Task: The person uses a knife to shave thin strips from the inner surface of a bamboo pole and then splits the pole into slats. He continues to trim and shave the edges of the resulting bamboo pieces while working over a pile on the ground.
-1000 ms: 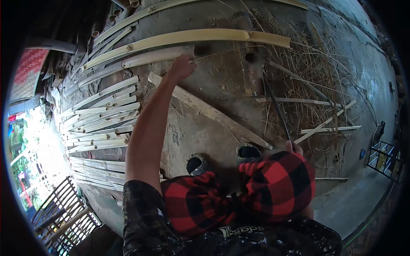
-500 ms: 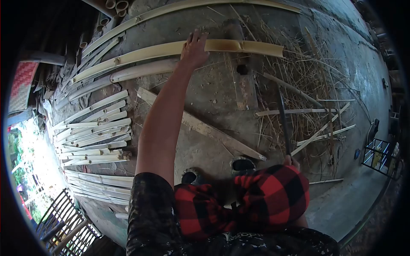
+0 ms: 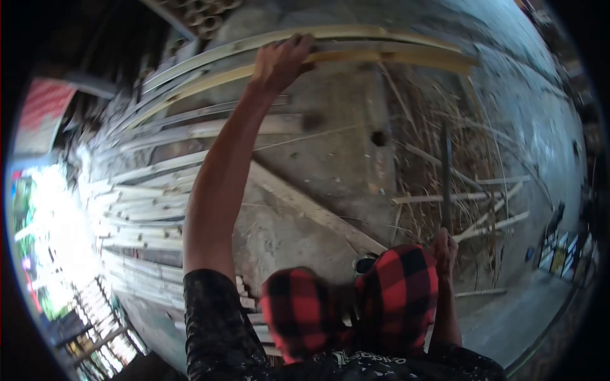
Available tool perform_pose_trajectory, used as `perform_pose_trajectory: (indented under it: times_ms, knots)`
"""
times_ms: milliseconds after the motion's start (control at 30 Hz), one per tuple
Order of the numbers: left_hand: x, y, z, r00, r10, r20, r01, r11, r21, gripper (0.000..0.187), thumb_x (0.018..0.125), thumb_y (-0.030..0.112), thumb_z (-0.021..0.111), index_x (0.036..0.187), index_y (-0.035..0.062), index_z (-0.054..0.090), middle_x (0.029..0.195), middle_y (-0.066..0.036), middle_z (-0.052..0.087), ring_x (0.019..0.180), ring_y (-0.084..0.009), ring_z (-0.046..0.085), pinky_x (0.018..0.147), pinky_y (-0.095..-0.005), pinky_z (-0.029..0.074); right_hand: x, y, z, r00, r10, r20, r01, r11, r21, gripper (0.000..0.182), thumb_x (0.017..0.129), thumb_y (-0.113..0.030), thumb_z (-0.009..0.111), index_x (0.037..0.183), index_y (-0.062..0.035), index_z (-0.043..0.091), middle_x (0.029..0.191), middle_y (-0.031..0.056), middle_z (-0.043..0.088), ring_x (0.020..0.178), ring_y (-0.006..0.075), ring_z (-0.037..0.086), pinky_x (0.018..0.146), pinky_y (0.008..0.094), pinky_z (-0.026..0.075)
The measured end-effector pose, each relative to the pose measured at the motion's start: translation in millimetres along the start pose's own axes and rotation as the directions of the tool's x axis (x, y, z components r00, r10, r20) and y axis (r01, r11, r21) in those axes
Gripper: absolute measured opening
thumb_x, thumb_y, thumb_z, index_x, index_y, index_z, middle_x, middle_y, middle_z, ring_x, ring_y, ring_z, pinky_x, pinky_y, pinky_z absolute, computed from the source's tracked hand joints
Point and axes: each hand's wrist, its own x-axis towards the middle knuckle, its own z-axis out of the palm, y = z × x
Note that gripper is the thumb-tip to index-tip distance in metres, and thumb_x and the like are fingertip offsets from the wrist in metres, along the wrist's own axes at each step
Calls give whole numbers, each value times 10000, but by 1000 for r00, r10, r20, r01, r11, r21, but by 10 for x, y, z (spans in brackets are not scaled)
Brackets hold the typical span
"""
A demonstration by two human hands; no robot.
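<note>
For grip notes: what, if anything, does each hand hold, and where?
Right hand: long dark tool, by its near end. Left hand: on split bamboo, grip unclear.

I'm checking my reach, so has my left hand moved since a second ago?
Yes. Against the dark floor hole, your left hand went from roughly level with it to well above it in the view, farther forward.

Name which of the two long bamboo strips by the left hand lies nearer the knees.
The lower strip: right of the left hand it looks deeper tan, while the upper strip looks paler.
</note>
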Motion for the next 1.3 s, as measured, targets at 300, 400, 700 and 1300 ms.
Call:
perform_pose_trajectory:
  times_ms: [300,400,700,1300]
  knots:
    - [1249,-1111,-4352,770,-342,-538,305,939,-160,374,898,93,742,1233,8,598,1079,-154,703,957,-285,687,759,-415,546,-818,-2312,-299,988,69,139,-94,979,182,485,996,-520,550,724,-130,456,538,-41,379,395,70,330,367,262,246]
    - [1126,-2217,-6186,674,-132,-727,494,812,310,561,755,434,863,1004,-30,671,921,-165,729,797,-250,714,690,-392,567,-1319,-3319,-566,981,66,185,-104,973,204,433,1019,-468,536,740,-145,465,543,-42,375,409,66,369,373,256,296]
    - [1360,-1288,-9806,465,-346,-815,410,900,-148,334,800,113,855,1045,-43,689,946,-106,741,764,-141,699,693,-279,591,-2280,-5068,-1390,915,26,402,-55,997,62,499,1000,-520,537,715,-118,460,512,-19,411,373,90,396,358,271,317]
    - [892,1055,-8726,144,-559,-816,709,634,-309,446,745,96,867,1088,-64,631,996,-128,677,918,-213,620,862,-365,503,-2611,-5833,-1600,846,-39,531,-95,971,221,511,996,-542,534,699,-133,458,508,-18,394,380,97,369,379,290,293]
